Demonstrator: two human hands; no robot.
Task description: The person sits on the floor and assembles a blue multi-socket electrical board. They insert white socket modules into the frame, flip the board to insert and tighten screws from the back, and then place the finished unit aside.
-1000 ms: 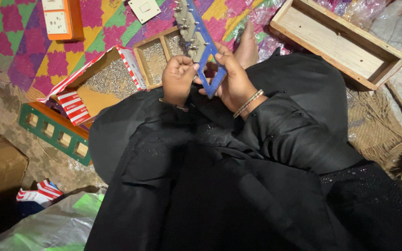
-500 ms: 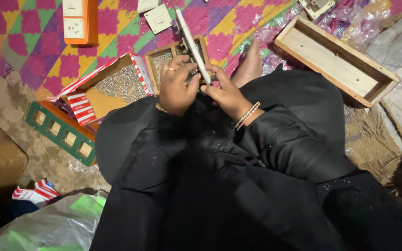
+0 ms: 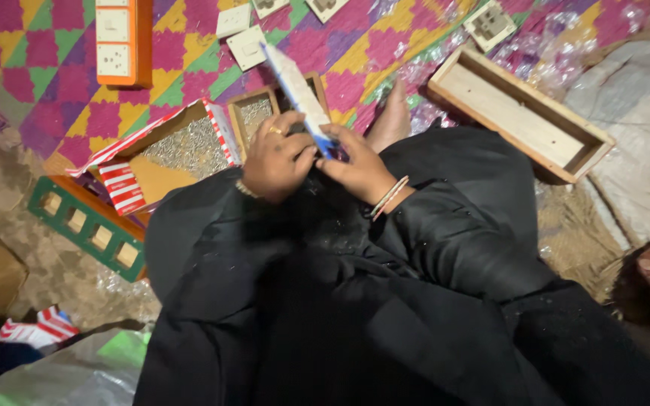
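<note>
I sit on the floor in black clothing and hold a long blue and white switch board panel (image 3: 297, 92) in front of me, its lower end in both hands. My left hand (image 3: 276, 162), with a ring, grips that end from the left. My right hand (image 3: 359, 169), with bangles at the wrist, grips it from the right. The panel is turned edge-on and points away from me, over a small wooden box of screws (image 3: 253, 116).
A red and white striped carton (image 3: 178, 146) of small metal parts lies to the left. A green frame (image 3: 88, 229), an orange switch board (image 3: 122, 41), loose white switch plates (image 3: 246, 45) and an open wooden box (image 3: 517, 113) lie on the patterned mat. My bare foot (image 3: 393, 116) rests ahead.
The panel has turned from face-on, showing its row of parts, to edge-on. Both hands have stayed on its lower end and shifted a little lower in view.
</note>
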